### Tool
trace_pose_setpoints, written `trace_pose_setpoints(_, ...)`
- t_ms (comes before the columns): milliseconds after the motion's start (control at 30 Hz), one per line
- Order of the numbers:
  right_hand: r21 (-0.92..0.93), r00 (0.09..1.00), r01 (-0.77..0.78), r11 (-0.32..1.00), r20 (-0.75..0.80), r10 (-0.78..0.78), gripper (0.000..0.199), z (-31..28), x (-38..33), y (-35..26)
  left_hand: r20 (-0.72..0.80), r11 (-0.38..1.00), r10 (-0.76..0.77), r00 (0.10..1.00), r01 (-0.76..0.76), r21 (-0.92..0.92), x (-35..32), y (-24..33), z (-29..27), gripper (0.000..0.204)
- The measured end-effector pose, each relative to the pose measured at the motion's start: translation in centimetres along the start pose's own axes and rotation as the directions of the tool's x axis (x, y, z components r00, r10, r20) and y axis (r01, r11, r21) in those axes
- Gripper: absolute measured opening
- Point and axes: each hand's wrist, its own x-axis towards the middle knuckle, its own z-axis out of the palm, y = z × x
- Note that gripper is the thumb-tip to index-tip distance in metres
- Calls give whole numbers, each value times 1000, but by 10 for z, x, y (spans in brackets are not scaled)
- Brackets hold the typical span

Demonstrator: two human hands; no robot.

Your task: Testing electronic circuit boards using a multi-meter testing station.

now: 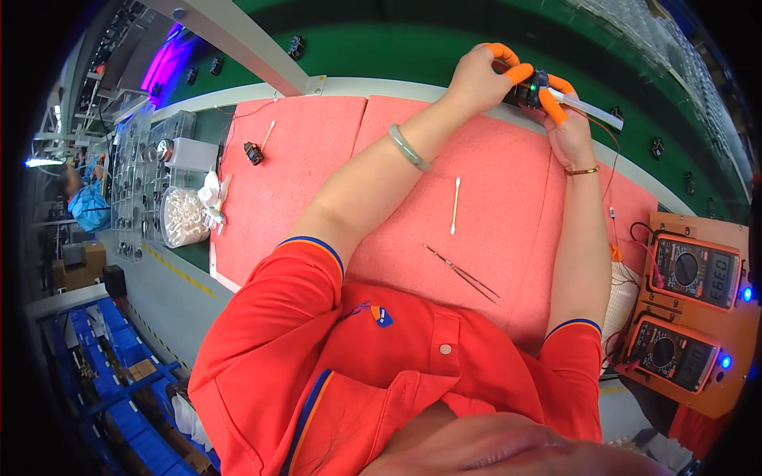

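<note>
Beyond the far edge of the pink foam mat (309,135), both hands meet at a small black module (533,89) with a green glow on it. Orange finger cots cover fingertips on each hand. My left hand (482,78) pinches the module from its left side. My right hand (568,131) closes on it from the right. A white pen-like tube (587,109) sticks out to the right by my right fingers; how it is held I cannot tell. A cotton swab (456,205) and metal tweezers (460,273) lie on the mat.
Another black module (253,153) rests on the mat's left. A tub of cotton swabs (184,216) stands beside clear parts trays (135,178). At the right are two multimeters (697,270) on an orange stand. The green belt (381,47) carries several modules; a metal post (246,44) rises at its edge.
</note>
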Motion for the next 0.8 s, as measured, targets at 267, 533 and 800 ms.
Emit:
trace_pose_setpoints(267,297,998,-6,955,63,-14,28,-1,4,-3,76,702,197,978,-194,685,59,-41,-95,22)
trace_pose_setpoints(533,335,994,113,935,-40,-106,31,-6,6,-6,-229,-200,-519,823,144,969,79,-83,-220,26)
trace_pose_setpoints(800,308,993,99,946,-95,-73,29,-12,7,-2,177,812,-168,970,35,583,71,-44,-131,35)
